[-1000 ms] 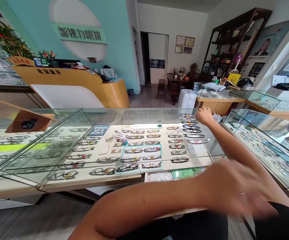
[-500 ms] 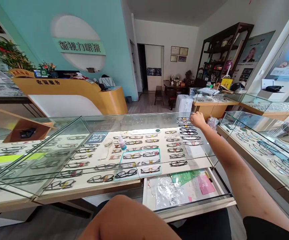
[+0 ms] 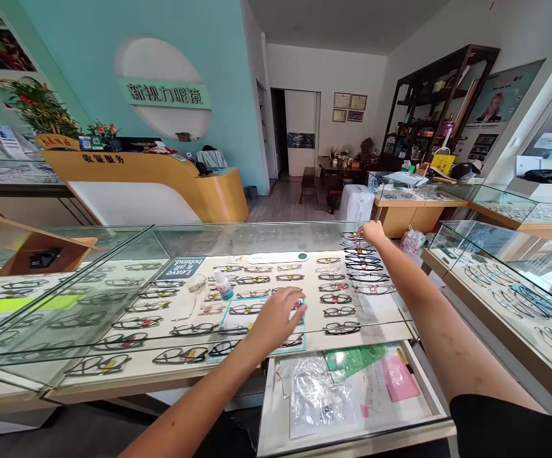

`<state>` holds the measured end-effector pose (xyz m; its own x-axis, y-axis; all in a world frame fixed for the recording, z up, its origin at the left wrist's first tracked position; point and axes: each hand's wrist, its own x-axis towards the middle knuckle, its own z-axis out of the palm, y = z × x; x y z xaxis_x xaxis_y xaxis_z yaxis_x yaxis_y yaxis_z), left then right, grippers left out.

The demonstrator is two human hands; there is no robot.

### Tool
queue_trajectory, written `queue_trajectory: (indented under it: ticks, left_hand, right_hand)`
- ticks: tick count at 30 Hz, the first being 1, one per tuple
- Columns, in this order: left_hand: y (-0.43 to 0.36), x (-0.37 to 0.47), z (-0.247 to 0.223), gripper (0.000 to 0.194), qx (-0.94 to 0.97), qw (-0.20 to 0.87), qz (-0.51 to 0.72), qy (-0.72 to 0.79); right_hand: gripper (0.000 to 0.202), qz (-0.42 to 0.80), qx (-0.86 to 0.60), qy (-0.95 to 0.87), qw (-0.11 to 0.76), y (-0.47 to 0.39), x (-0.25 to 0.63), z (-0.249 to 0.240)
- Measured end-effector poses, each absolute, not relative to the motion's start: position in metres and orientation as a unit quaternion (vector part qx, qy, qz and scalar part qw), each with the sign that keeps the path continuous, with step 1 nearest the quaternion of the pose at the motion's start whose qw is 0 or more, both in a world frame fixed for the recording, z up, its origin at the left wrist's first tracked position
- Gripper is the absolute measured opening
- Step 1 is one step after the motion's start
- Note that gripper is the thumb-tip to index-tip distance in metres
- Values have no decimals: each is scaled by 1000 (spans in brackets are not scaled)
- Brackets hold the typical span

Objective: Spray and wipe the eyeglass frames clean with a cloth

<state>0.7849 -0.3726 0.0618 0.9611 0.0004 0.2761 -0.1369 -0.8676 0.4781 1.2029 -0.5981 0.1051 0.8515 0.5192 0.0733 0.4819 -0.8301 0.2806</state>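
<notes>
head view: reaching with the right grip to the far end of a tightly packed column of dark, thin-rimmed eyeglasses, laid out on the right part of a long, glass-walled display table. bent at the fingers beside the farthest pair; cannot tell whether pinched on a rim or merely touching. holding the left grip over the middle rows, above a pale board with a turquoise border, fingers loosely spread, thumb apart, with nothing seen between them.

likely to hook a neighbouring pair if pulled sideways at the column, given temples and rims lying so close; could then scratch lenses or shift the row. might also press on a hinge and bend it, with so long a reach and so little control at full stretch. could brush the small white bottle with a blue label by swinging the left grip outward, and tip it over. near the body, could bump the open white drawer by leaning in, and jolt the clear plastic bags inside.
</notes>
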Motion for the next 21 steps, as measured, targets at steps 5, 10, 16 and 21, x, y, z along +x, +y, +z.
queue_trajectory:
  ticks: [5, 10, 16, 21]
  left_hand:
    - [-334, 805, 30, 43, 978, 151, 137, 52]
    - [-338, 803, 26, 47, 976, 146, 154, 41]
    - [-333, 805, 18, 46, 975, 141, 168, 40]
    - [-333, 805, 20, 47, 977, 142, 154, 41]
  right_hand:
    - [36, 48, 950, 280, 127, -588, 1220, 95]
    - [36, 36, 946, 295, 132, -586, 1232, 93]
    - [34, 38, 941, 312, 124, -588, 1244, 98]
    - [36, 37, 939, 324, 110, -587, 1249, 95]
